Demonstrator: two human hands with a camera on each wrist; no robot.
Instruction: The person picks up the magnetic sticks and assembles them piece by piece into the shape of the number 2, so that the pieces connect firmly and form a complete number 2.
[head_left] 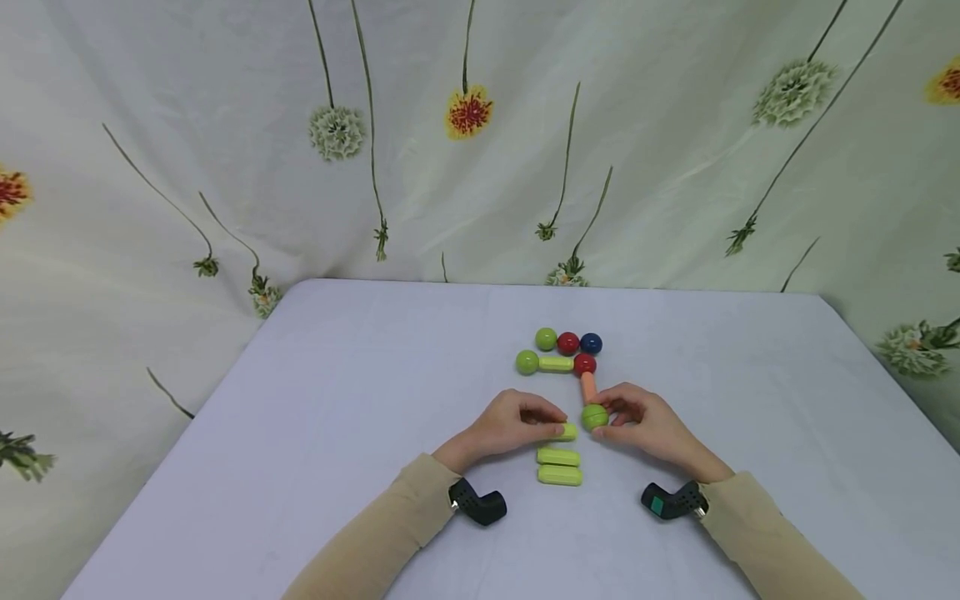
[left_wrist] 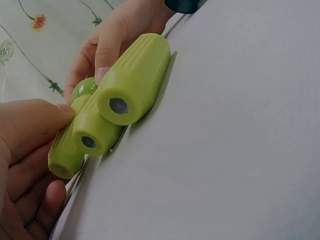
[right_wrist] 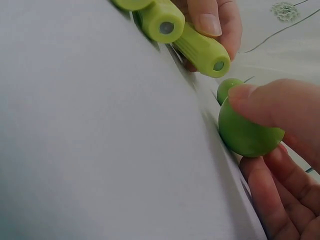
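My left hand (head_left: 517, 423) pinches a yellow-green magnetic rod (head_left: 570, 432) between thumb and fingers, its end pointing toward the ball at the right. A green ball (head_left: 595, 417) is held by my right hand (head_left: 643, 421), thumb on the near side and fingers behind it. An orange rod (head_left: 588, 387) runs from that ball up to a red ball (head_left: 585, 364). From there a second yellow-green rod (head_left: 556, 364) leads left to another green ball (head_left: 527, 362). In the left wrist view, a dark round inset shows in the end of the nearest rod (left_wrist: 135, 82).
Two loose yellow-green rods, a farther one (head_left: 558, 457) and a nearer one (head_left: 559, 475), lie side by side between my forearms. Behind the joined pieces sit a green ball (head_left: 546, 338), a red ball (head_left: 568, 342) and a blue ball (head_left: 591, 343) in a row. A flowered cloth (head_left: 480, 192) hangs behind the white table (head_left: 360, 350).
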